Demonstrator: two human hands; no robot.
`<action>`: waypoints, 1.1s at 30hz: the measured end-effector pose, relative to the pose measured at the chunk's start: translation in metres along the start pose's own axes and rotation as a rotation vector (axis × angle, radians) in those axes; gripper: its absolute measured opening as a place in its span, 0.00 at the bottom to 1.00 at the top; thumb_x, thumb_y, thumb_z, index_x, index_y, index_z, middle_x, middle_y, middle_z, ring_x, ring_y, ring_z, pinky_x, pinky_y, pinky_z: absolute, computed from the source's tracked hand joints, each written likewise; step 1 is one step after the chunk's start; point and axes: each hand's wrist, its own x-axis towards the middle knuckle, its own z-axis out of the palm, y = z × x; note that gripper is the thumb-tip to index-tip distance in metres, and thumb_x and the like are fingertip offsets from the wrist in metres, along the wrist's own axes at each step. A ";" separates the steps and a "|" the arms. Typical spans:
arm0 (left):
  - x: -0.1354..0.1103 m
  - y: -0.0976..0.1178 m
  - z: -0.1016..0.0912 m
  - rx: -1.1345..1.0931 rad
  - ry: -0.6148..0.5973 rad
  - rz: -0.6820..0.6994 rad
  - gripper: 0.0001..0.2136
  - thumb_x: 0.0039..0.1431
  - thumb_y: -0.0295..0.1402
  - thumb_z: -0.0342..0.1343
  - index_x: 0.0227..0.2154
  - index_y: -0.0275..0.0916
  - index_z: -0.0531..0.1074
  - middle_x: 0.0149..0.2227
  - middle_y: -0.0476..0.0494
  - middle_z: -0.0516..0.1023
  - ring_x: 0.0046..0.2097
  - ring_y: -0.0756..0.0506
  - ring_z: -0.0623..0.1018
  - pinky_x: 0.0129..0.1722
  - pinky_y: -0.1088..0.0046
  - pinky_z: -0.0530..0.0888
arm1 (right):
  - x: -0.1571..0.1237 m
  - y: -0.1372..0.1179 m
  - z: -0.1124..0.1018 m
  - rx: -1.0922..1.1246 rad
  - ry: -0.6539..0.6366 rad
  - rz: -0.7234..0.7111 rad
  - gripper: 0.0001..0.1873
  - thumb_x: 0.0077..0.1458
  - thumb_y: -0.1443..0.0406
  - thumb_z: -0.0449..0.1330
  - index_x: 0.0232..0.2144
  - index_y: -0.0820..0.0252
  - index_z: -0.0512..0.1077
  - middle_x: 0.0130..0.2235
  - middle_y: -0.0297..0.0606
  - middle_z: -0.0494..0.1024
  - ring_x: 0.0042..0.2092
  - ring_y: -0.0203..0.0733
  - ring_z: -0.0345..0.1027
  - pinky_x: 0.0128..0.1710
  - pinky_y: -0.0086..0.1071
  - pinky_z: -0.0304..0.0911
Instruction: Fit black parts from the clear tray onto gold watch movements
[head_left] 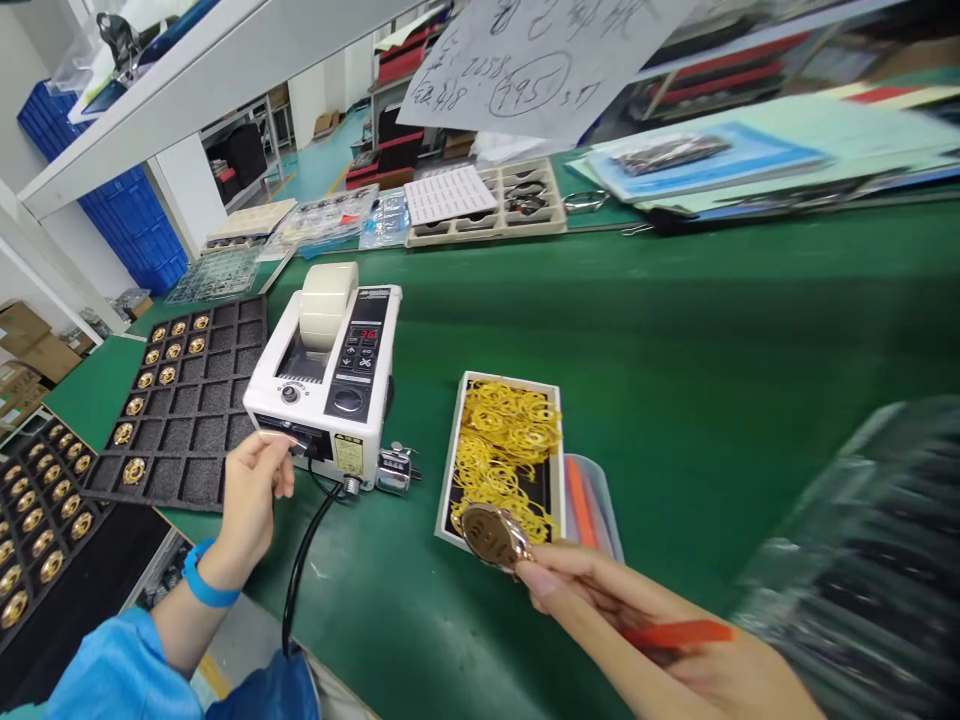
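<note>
Green worktop (675, 330), backed by a room where blue crates (142, 240) are stacked. Disc (491, 537), coppery, shiny-rimmed, face marked: held over the near edge of a white box (451, 460), pinched by the right hand (645, 610). Left hand (253, 495): raised to the tape dispenser's (343, 398) mouth, thumb and forefinger brought together; whether tape is gripped cannot be told.
</note>
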 end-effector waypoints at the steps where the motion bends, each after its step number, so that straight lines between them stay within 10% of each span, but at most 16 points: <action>1: 0.000 0.007 0.002 0.042 -0.019 0.091 0.11 0.53 0.40 0.60 0.25 0.37 0.72 0.18 0.54 0.66 0.21 0.54 0.63 0.21 0.78 0.59 | 0.000 -0.003 0.001 0.003 0.020 -0.011 0.15 0.51 0.49 0.60 0.25 0.52 0.75 0.21 0.34 0.76 0.21 0.41 0.69 0.18 0.28 0.65; 7: -0.005 0.044 0.014 0.597 -0.395 0.612 0.08 0.59 0.27 0.52 0.24 0.39 0.71 0.38 0.39 0.77 0.49 0.41 0.74 0.28 0.75 0.65 | 0.006 -0.016 0.001 0.069 -0.082 -0.098 0.18 0.55 0.49 0.57 0.23 0.53 0.73 0.28 0.39 0.76 0.32 0.44 0.73 0.31 0.30 0.71; 12: -0.004 0.053 0.025 0.563 -0.477 0.548 0.11 0.63 0.31 0.50 0.24 0.39 0.67 0.37 0.41 0.74 0.41 0.45 0.74 0.29 0.74 0.63 | 0.006 -0.021 -0.006 0.232 -0.194 0.046 0.18 0.56 0.48 0.58 0.28 0.54 0.74 0.35 0.41 0.76 0.41 0.47 0.71 0.42 0.36 0.70; 19: -0.007 0.036 0.055 0.377 -0.890 0.275 0.13 0.60 0.34 0.54 0.20 0.37 0.66 0.25 0.51 0.60 0.30 0.50 0.63 0.30 0.73 0.60 | 0.010 -0.027 -0.008 0.457 -0.298 0.284 0.22 0.51 0.44 0.60 0.27 0.56 0.71 0.28 0.33 0.68 0.30 0.38 0.60 0.31 0.31 0.62; 33: -0.008 0.019 0.061 0.454 -0.893 0.259 0.09 0.58 0.30 0.55 0.22 0.37 0.71 0.26 0.52 0.60 0.30 0.50 0.63 0.30 0.73 0.59 | 0.007 -0.025 -0.006 0.559 -0.311 0.361 0.23 0.49 0.43 0.62 0.26 0.57 0.69 0.27 0.30 0.63 0.30 0.36 0.53 0.30 0.30 0.50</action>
